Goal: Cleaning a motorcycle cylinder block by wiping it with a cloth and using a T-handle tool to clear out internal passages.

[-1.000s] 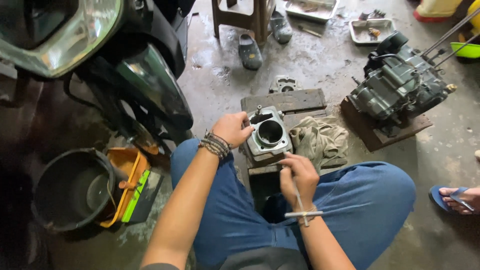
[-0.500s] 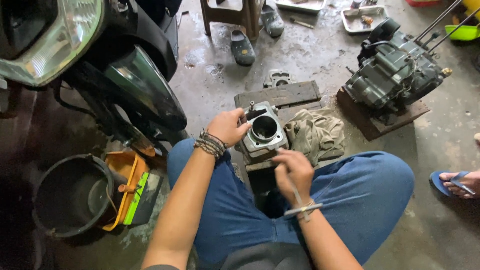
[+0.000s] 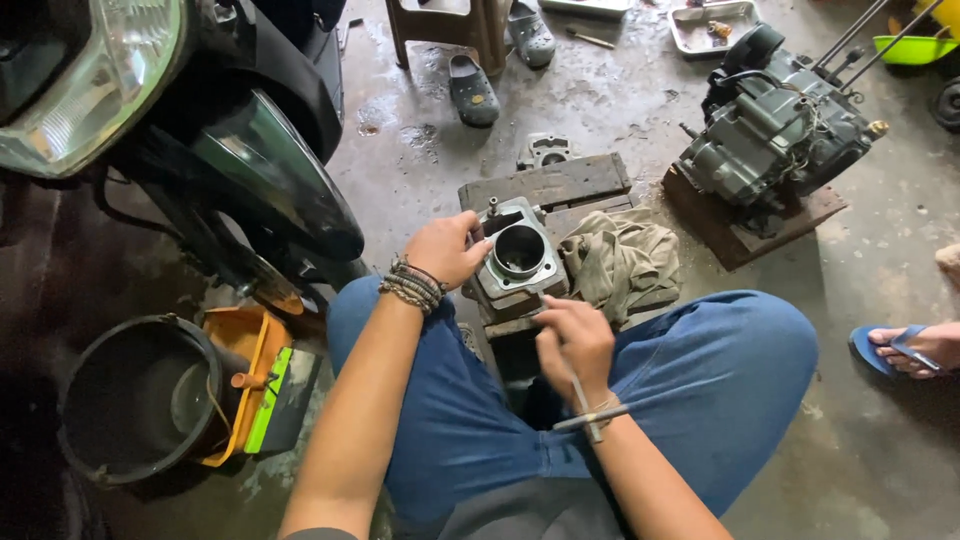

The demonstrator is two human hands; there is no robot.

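A grey metal engine cylinder (image 3: 520, 258) with a round bore stands on a wooden block (image 3: 548, 183) between my knees. My left hand (image 3: 446, 249), beaded bracelets on its wrist, grips the cylinder's left side. My right hand (image 3: 572, 335) is closed on a thin metal tool (image 3: 583, 402) whose tip rests at the cylinder's near edge; the tool's long handle runs back over my wrist. A crumpled khaki rag (image 3: 622, 258) lies just right of the cylinder.
A motorcycle's front (image 3: 180, 130) fills the left side. A black bucket (image 3: 130, 400) and orange container (image 3: 250, 375) sit beside my left knee. An engine block (image 3: 775, 125) rests on wood at the right. A stool, sandals and a parts tray lie behind. Another person's foot (image 3: 915, 345) in a blue sandal is at the right.
The view has shifted slightly. My right hand has worked the tool along the cylinder's near edge; my left hand keeps its hold on the cylinder.
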